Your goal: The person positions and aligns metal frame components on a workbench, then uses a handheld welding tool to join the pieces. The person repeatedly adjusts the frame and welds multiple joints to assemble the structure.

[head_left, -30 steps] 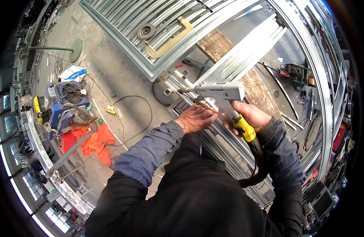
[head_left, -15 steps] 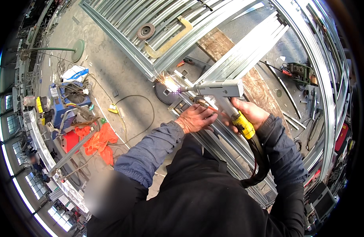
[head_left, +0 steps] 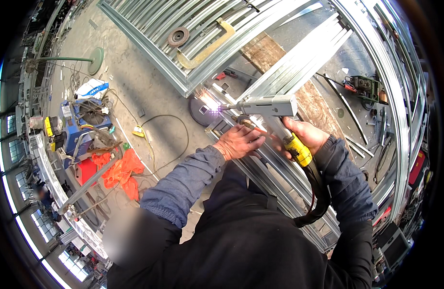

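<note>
My right hand [head_left: 308, 136] is closed around the handle of a grey welding gun [head_left: 269, 106], which has yellow tape low on its grip and a thick black cable. Purple light and sparks [head_left: 210, 101] burst at the gun's tip, which points left at the end of a metal tube frame [head_left: 292, 185]. Just below the nozzle, my left hand [head_left: 239, 142] has its fingers bent together, close to a thin orange tube under the gun. What those fingers grip is hidden.
A slatted metal panel [head_left: 135, 48] lies ahead, carrying a flap disc [head_left: 178, 37] and a brass-coloured C-shaped clamp [head_left: 217, 45]. Long tubes [head_left: 299, 58] rest across a wooden plank [head_left: 323, 108]. At left stand a blue machine [head_left: 77, 137], an orange cloth [head_left: 122, 173] and loose cables.
The gun's tip has shifted very slightly, and the spark burst looks smaller with a brighter purple glow. Both hands keep nearly the same hold.
</note>
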Action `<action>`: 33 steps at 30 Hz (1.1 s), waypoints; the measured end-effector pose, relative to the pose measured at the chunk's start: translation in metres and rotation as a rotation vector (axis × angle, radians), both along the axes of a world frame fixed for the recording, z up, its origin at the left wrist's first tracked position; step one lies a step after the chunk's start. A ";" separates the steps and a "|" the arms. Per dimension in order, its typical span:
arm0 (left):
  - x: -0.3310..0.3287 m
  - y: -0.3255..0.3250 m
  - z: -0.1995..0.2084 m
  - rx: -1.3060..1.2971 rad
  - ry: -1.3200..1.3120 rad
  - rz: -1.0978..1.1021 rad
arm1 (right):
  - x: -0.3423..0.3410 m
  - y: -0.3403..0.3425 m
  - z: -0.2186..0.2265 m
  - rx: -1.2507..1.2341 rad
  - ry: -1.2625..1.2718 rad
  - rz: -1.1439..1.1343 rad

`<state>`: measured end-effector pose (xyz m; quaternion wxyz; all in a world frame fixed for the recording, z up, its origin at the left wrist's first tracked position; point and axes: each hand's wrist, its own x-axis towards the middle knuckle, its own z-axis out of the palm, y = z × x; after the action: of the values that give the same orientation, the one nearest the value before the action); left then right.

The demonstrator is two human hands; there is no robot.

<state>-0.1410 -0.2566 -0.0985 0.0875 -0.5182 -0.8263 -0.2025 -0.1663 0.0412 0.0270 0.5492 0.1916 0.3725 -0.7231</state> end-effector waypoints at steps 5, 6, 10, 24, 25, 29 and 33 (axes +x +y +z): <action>0.002 -0.001 -0.005 -0.019 -0.008 -0.001 | 0.002 0.003 -0.006 -0.006 -0.006 0.005; 0.000 -0.001 -0.004 -0.008 0.002 0.000 | 0.002 0.004 -0.006 -0.008 -0.005 0.006; 0.002 -0.001 -0.004 -0.019 -0.011 0.009 | 0.004 0.006 -0.009 -0.035 0.012 0.013; 0.006 -0.001 -0.006 -0.023 -0.009 0.021 | 0.038 0.015 0.049 -0.103 0.121 -0.126; 0.003 0.003 0.004 -0.008 -0.029 0.012 | 0.051 0.020 0.066 -0.114 0.163 -0.185; -0.002 0.012 0.020 0.035 -0.091 -0.040 | 0.130 0.041 0.128 0.003 0.273 -0.406; 0.006 0.013 0.019 0.042 -0.100 -0.053 | 0.253 0.063 0.159 0.232 0.446 -0.678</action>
<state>-0.1352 -0.2436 -0.0792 0.0517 -0.5271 -0.8114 -0.2474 0.0870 0.1037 0.1859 0.1607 0.2030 0.4770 -0.8399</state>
